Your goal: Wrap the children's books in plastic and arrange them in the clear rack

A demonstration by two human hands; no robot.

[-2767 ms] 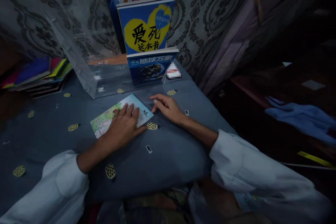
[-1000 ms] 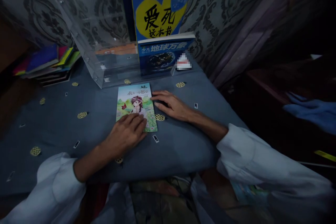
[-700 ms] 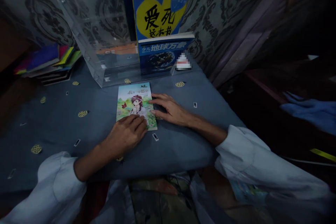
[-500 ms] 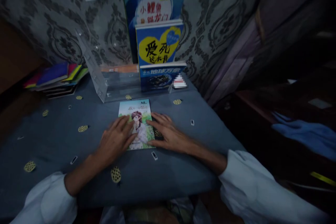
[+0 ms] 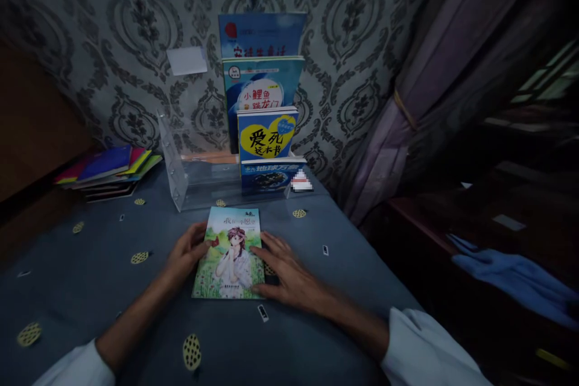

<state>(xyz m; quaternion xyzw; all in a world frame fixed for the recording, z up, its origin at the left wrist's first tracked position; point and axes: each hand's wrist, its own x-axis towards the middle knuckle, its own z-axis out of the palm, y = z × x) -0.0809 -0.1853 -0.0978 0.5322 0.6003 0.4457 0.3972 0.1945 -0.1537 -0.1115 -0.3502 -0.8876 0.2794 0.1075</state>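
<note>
My left hand (image 5: 186, 250) laps a thumb over one edge, though I can't tell whether it pinches, while my right hand (image 5: 284, 271) spreads along the opposite edge, apparently bracketing the book (image 5: 228, 259) for balance, cover-up on or just above the table (image 5: 108, 289) before the clear stand (image 5: 172, 166).

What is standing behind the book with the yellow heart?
Behind the yellow-heart book: a teal-blue book with a white title patch, then a blue book, showing mainly its top. The rest is covered.
</note>
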